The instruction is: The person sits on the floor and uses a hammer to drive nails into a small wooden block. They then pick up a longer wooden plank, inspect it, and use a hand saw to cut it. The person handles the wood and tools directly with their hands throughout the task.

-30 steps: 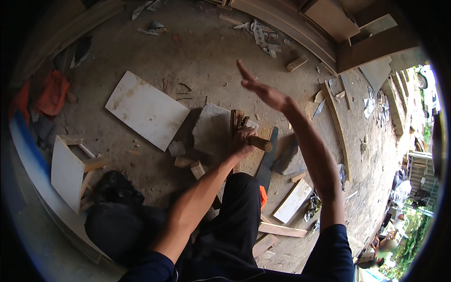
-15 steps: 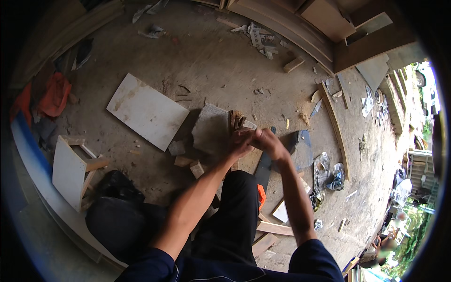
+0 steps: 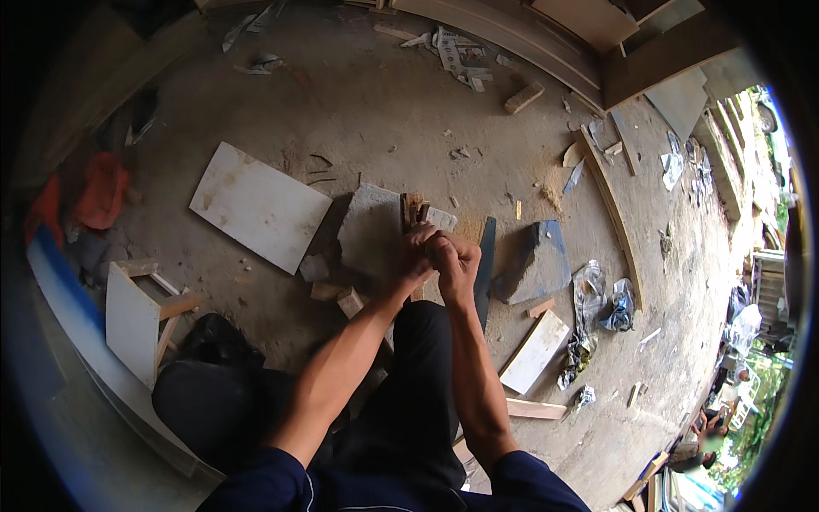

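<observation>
Both hands meet at a brown, notched piece of wood (image 3: 411,207) resting on a pale stone slab (image 3: 368,230) in front of my knee. My left hand (image 3: 417,249) is closed around the near part of the wood. Against it, my right hand (image 3: 455,258) is curled into a grip beside the thumb side of the left; anything inside its fingers is hidden. A dark saw blade (image 3: 485,271) lies just right of my right hand, its lower end hidden by my forearm and leg.
Left of the slab lies a stained white board (image 3: 260,207). A blue-grey block (image 3: 537,263), a narrow white board (image 3: 535,350) and crumpled plastic (image 3: 587,294) are at the right. A long wood strip (image 3: 612,224) curves beyond them. A white wooden frame (image 3: 135,316) stands at the far left.
My right hand has turned, with its forearm swung inward, and now presses closer against my left. The view has shifted slightly; the wood remains on the slab.
</observation>
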`<action>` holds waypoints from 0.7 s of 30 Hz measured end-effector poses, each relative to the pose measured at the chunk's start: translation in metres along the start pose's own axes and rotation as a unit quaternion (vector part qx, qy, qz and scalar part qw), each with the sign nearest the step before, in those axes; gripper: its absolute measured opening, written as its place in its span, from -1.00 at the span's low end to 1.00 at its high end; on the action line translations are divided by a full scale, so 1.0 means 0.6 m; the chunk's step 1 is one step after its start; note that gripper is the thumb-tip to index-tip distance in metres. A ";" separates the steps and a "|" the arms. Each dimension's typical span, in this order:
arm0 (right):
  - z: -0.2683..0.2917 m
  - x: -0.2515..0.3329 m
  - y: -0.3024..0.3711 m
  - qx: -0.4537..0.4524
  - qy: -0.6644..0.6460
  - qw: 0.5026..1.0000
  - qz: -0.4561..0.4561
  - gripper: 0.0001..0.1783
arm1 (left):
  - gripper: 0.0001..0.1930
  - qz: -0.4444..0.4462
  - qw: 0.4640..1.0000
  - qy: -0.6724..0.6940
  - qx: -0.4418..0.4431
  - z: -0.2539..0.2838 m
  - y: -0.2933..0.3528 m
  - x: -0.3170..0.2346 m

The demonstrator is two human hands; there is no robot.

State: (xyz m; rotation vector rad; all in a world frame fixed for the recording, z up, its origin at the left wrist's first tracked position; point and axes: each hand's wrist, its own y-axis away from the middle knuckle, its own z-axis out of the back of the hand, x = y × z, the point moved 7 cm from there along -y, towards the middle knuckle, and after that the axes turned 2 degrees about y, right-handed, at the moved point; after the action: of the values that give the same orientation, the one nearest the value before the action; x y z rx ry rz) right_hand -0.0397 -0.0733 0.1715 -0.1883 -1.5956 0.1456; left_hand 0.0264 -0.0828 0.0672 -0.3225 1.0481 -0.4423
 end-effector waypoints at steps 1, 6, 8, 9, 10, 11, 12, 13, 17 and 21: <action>0.004 -0.001 -0.002 0.004 -0.015 1.000 -0.005 -0.60 | -0.83 -0.003 1.000 -0.012 0.024 -0.008 -0.003 0.003; -0.001 -0.005 0.002 -0.025 -0.010 0.999 -0.040 -0.59 | -0.84 0.050 0.998 0.036 -0.024 -0.007 0.000 0.013; -0.011 0.008 0.003 -0.024 0.014 1.000 -0.001 -0.58 | -0.81 0.047 0.998 0.022 -0.032 0.000 0.004 0.019; -0.018 0.013 0.005 -0.023 0.025 0.999 0.018 -0.57 | -0.81 0.008 0.998 0.042 -0.047 0.010 0.007 0.017; -0.013 0.006 0.009 -0.036 0.039 0.998 0.013 -0.55 | -0.81 0.003 0.999 0.030 -0.033 0.010 0.010 0.012; -0.010 -0.004 0.007 -0.023 0.041 0.999 0.006 -0.54 | -0.81 -0.007 0.999 0.022 -0.026 0.009 -0.002 0.008; -0.004 -0.013 0.006 -0.008 0.042 0.999 0.000 -0.54 | -0.80 -0.021 1.000 0.011 -0.015 0.008 -0.014 0.004; 0.003 -0.020 0.005 0.010 0.041 0.999 -0.011 -0.53 | -0.80 -0.029 1.000 -0.002 -0.004 0.007 -0.015 0.002; 0.000 -0.017 -0.065 0.280 -0.057 0.946 -0.150 -0.33 | -0.80 0.084 0.994 0.070 0.008 0.001 -0.007 0.010; -0.029 0.070 -0.244 0.324 0.143 0.933 -0.066 -0.37 | -0.78 0.089 0.992 0.076 -0.040 0.009 -0.007 0.017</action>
State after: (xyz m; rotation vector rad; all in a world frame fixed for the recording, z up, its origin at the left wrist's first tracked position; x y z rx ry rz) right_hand -0.0278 -0.2078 0.2436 0.3956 -1.1917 0.5072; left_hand 0.0345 -0.0916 0.0638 -0.2667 1.2349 -0.2683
